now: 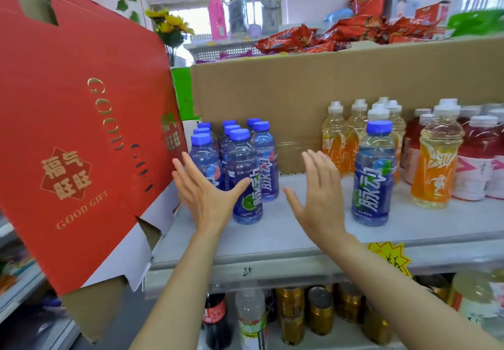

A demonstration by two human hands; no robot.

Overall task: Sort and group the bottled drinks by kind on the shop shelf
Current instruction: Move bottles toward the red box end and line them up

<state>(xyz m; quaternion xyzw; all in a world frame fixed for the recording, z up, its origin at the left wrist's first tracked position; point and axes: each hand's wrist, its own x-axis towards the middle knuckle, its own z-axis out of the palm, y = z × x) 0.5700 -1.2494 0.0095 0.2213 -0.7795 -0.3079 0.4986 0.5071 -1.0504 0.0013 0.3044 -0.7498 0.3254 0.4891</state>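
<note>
Fingers straight and spread on both hands, holding nothing, left hand [206,189] against a cluster of blue-capped bottles [240,158] on the shelf [272,235], right hand [317,186] apart from them, one blue bottle [374,175] alone beside orange drinks [433,158], red drinks [476,156] further right.

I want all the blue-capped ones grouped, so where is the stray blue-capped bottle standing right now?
In the head view the stray blue-capped bottle stands alone right of centre on the shelf, just left of the front orange drink bottle, with the open right hand to its left.
</note>
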